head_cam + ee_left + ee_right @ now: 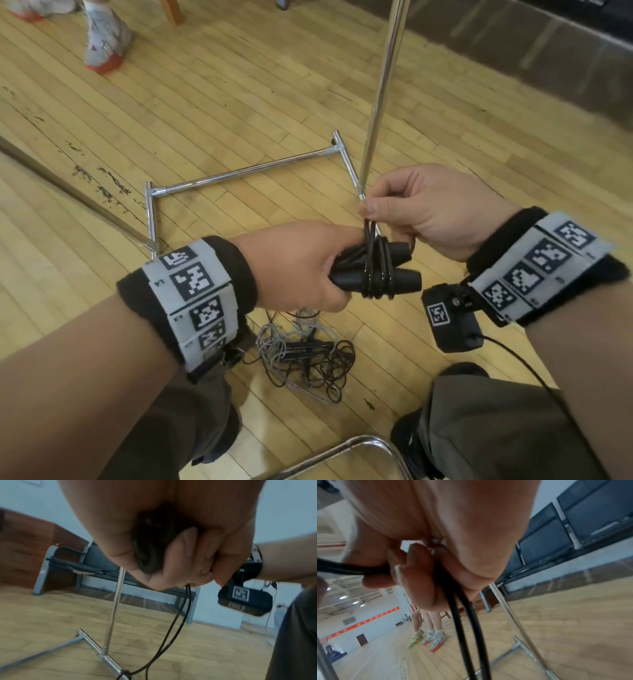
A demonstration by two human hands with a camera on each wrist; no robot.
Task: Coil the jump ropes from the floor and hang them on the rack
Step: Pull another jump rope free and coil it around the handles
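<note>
Black jump rope (373, 270) mid-frame, wound round its handles.
My left hand (294, 267) grips the handles; my right hand (424, 209) pinches the cord above; rack (246, 171) upper centre.

rope pile (308, 359) on floor (239, 85), before rack (246, 171)

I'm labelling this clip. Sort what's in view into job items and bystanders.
Job:
- black jump rope, held by left hand
- its cord, pinched by right hand
- tangled ropes on floor
- chrome rack

Lying about:
- chair frame
- bench
- bystander's sneakers
</note>
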